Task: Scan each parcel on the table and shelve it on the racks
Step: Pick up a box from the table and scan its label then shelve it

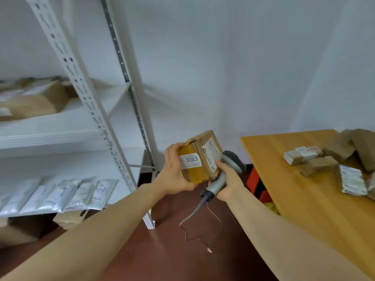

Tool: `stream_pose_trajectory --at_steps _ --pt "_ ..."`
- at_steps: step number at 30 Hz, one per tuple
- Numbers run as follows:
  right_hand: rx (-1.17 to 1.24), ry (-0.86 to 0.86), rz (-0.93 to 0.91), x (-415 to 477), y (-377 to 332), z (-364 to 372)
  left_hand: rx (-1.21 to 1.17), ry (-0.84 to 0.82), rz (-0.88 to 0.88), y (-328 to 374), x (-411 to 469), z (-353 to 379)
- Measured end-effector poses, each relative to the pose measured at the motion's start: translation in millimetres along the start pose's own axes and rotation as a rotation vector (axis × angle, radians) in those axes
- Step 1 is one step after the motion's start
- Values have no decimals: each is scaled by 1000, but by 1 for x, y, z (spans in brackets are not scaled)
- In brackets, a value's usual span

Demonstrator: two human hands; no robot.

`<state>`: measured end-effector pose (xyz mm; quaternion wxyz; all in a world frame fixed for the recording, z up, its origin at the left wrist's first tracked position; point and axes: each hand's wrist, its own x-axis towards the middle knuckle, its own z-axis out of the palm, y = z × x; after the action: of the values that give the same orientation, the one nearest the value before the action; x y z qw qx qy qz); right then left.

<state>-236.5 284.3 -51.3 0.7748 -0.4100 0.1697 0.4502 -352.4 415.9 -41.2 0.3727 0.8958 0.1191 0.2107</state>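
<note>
Item: parcel [199,157], one small cardboard box, brown, banded with yellow tape. It carries a white sticker reading 3003 on the face towards the camera and a printed shipping label on the adjoining face; the corners look slightly scuffed. Location: held in the air over the dark red floor, between the rack [81,122] and the table [294,189], resting on neither. Left hand [174,171]: fingers and thumb curled round the box's left side, taking its weight. Right hand [229,181]: closed round the handle of a grey scanner [233,162] whose cord hangs to the floor, with one finger reaching forward to touch the shipping label face. Step in hand, as judged: end of scanning or label check for this box, shelving not yet done. Next move calls for a turn to the rack, a free spot on a shelf, and a one-handed placement by the left hand, since the right is occupied. Remaining stock: other parcels [316,161] lie on the table. On the rack: boxes [34,102] on the upper shelf, pale pouches [60,193] on the lower.
</note>
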Motion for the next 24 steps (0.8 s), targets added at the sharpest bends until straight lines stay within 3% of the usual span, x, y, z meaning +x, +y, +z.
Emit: stream_pose_trajectory --at_steps 6,11,19,24 --pt "-172 -90 -54 47 132 92 -162 289 -326 -56 -94 -126" --pt "-246 -217 -29 33 215 170 -78 503 -487 -85 -142 -209" --pt "-511 -328 -26 -4 282 284 -169 789 -643 -137 -178 -297" --pt "-601 -391 -118 13 292 355 -292 913 -639 -170 -154 -348"
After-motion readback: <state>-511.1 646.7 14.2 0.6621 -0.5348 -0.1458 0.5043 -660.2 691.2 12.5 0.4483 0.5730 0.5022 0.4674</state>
